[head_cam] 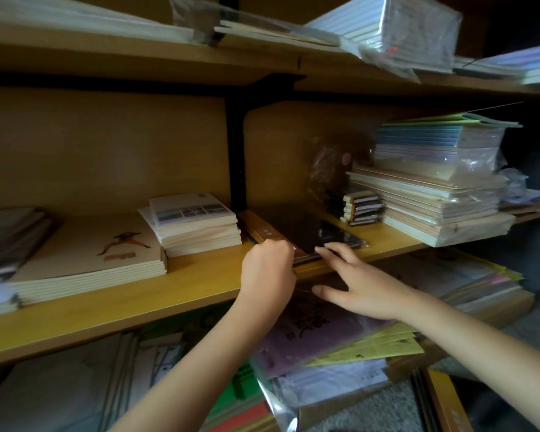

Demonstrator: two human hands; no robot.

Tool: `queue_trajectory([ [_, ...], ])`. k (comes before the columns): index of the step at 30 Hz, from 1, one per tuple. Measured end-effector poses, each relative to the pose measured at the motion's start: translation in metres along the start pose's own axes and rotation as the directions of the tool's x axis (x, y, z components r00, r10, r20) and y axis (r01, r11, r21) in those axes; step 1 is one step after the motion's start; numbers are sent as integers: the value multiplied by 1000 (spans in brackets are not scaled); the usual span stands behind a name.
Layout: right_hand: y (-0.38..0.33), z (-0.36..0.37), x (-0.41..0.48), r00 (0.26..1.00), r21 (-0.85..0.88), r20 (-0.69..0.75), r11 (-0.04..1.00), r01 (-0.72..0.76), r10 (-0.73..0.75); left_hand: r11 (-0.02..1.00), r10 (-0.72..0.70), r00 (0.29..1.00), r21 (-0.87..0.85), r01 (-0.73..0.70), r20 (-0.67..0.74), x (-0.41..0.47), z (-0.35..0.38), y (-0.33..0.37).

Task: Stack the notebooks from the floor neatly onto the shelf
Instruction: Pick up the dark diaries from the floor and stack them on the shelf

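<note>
A dark notebook with a brown spine lies flat on the middle wooden shelf, its near corner at the shelf's front edge. My left hand is curled at the notebook's near left corner and pinches it. My right hand reaches in from the right, fingers spread and straight, fingertips touching the notebook's near edge. Below the shelf lie more notebooks in clear plastic, a purple one on top of yellow ones.
On the same shelf stand a tan notebook stack, a smaller white stack, small dark notebooks and a tall wrapped pile. A black upright bracket divides the back panel. The upper shelf holds wrapped packs.
</note>
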State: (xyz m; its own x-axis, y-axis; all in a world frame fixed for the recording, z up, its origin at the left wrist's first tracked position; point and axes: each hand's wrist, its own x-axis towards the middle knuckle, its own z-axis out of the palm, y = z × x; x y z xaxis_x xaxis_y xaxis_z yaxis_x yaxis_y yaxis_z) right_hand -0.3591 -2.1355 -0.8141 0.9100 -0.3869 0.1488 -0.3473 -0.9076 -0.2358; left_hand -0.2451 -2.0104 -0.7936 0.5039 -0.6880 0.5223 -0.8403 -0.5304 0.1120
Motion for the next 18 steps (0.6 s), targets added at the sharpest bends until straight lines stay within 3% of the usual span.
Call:
queue_trajectory([
  [7,-18,-1,17,999,58,43,998,7,-10,996,-77,997,52,77,-4,2,1,-19],
  [18,-2,-8,23,989,-30,142,999,35,-30,991,-112,992,75,107,59,7,3,-19],
])
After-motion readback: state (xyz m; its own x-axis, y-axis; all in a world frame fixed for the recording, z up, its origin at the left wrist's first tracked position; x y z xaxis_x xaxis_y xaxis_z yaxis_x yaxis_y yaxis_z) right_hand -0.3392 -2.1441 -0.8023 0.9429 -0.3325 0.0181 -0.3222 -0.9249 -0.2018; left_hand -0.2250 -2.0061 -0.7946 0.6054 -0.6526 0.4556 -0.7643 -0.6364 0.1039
